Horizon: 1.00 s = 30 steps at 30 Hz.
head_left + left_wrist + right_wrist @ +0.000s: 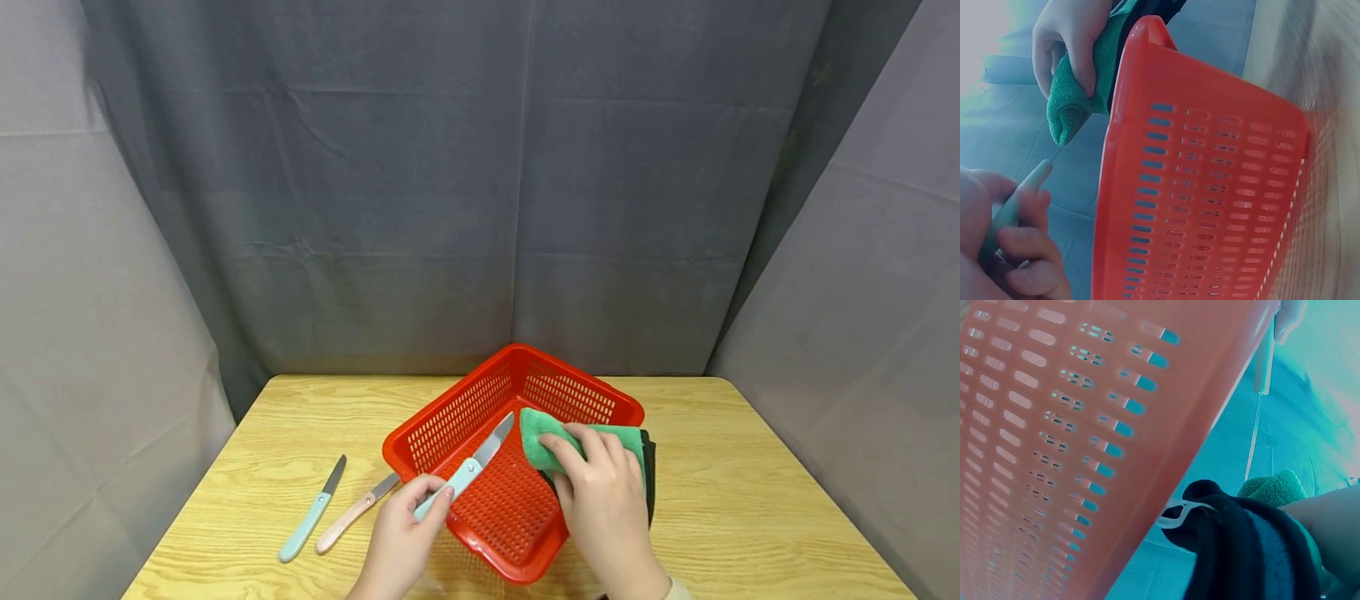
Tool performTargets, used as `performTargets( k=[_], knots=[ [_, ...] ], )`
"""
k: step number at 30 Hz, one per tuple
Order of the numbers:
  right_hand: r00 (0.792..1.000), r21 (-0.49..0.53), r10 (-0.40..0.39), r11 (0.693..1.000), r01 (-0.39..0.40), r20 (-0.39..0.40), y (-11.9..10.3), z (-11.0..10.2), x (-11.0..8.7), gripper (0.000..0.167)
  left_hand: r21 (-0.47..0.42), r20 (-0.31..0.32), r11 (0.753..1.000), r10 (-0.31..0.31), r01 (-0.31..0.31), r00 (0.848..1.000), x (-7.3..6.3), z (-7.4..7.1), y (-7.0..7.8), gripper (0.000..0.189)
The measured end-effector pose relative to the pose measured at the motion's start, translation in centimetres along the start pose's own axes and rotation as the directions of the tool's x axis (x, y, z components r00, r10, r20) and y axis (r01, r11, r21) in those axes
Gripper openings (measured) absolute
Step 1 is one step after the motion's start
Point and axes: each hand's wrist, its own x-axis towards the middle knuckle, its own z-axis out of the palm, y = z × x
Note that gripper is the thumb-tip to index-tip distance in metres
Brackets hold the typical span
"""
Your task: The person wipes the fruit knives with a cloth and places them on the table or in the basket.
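My left hand (405, 527) grips a knife (467, 473) by its pale blue handle, the blade pointing up and away over the red basket (517, 570). In the left wrist view the handle (1034, 180) lies between thumb and fingers. My right hand (603, 500) holds a folded green cloth (542, 427) with a black edge, just right of the blade tip and apart from it. Seen from the right wrist, dark folds of the cloth (1235, 550) hang beside the basket's rim, with a white loop showing.
Left of the basket, a second blue-handled knife (306, 527) and a pink-handled knife (347, 522) lie on the wooden table (750, 500). The pink one's blade tip reaches the basket's side. A grey curtain (390, 208) hangs behind the table.
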Motion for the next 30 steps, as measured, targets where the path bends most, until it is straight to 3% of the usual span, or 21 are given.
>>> performTargets(
  k=[4,12,20,24,30],
  knots=[
    [1.000,0.005,-0.002,1.000,0.002,-0.007,-0.1,0.1,0.0,0.050,-0.033,0.017,0.999,-0.017,0.018,1.000,0.0,-0.1,0.1,0.012],
    [1.000,0.010,-0.018,1.000,0.018,-0.023,-0.2,0.3,-0.1,0.049,0.010,-0.043,1.000,-0.005,0.005,0.999,0.1,-0.3,0.1,0.012],
    [1.000,0.014,-0.013,1.000,0.013,-0.012,-0.3,0.1,0.0,0.048,0.006,-0.023,1.000,-0.002,0.002,1.000,0.1,-0.7,0.2,0.018],
    [1.000,0.019,-0.006,1.000,0.006,-0.010,-0.3,0.0,0.0,0.049,0.043,-0.030,0.999,0.026,-0.025,0.999,0.3,-0.9,0.5,0.014],
    [1.000,0.012,-0.009,1.000,0.010,-0.008,-0.2,-0.5,0.2,0.049,0.162,-0.020,0.987,0.013,-0.010,1.000,1.1,-2.1,1.6,0.016]
  ],
)
